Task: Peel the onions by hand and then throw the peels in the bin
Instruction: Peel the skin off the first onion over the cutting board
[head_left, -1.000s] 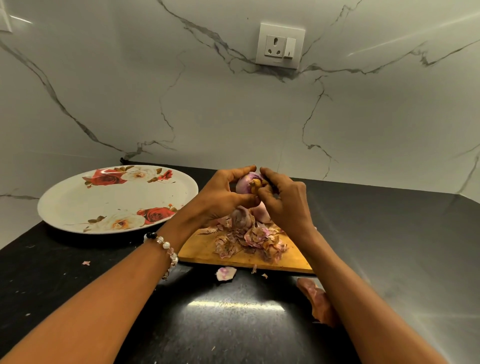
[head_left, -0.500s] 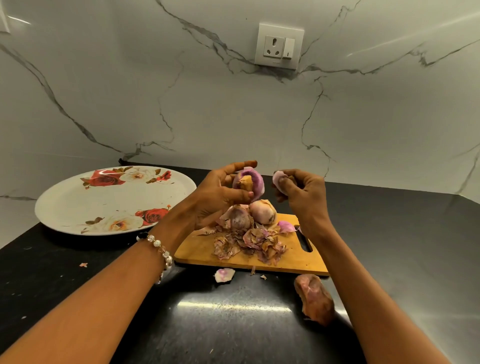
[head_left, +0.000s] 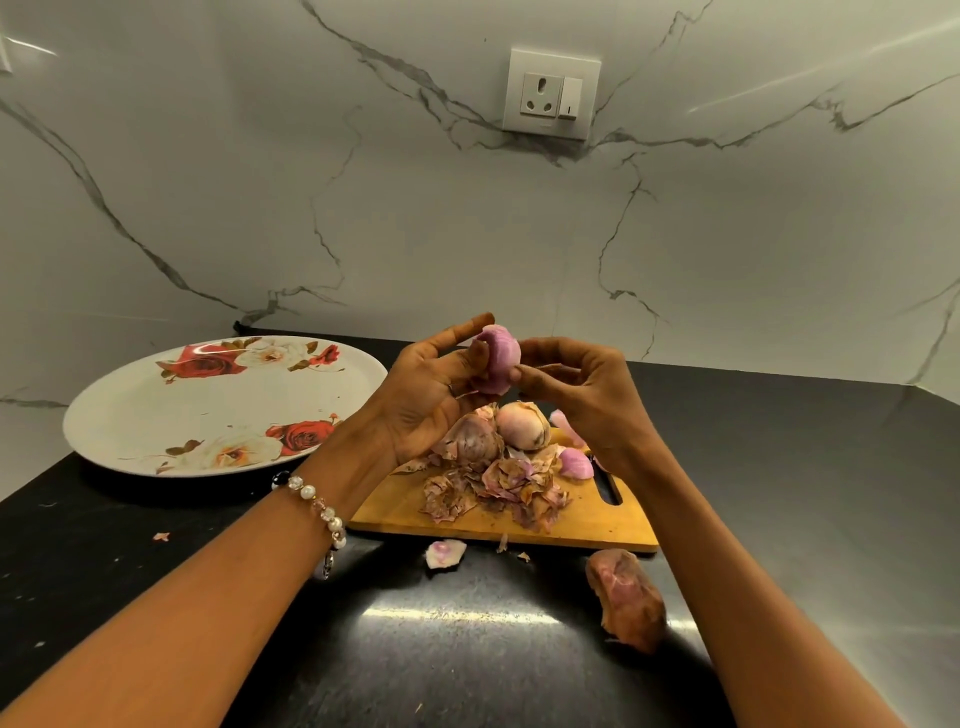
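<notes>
My left hand (head_left: 431, 389) holds a purple, partly peeled onion (head_left: 497, 358) in its fingers above the wooden cutting board (head_left: 587, 519). My right hand (head_left: 582, 389) meets the onion from the right, its fingertips pinching at the onion's side. Below them, two unpeeled onions (head_left: 519, 426) sit on the board behind a heap of dry peels (head_left: 493, 491). A purple peel piece (head_left: 575, 462) lies at the heap's right. Another unpeeled onion (head_left: 626, 597) lies on the counter in front of the board.
A large white plate with red roses (head_left: 208, 410) stands at the left on the black counter (head_left: 779, 493). A small peel scrap (head_left: 444, 552) lies just before the board. Marble wall with a socket (head_left: 553, 93) rises behind.
My right hand pulled a purple peel piece off to the right, dropped it on the board, and has come back to the onion. My left hand turned the onion.
</notes>
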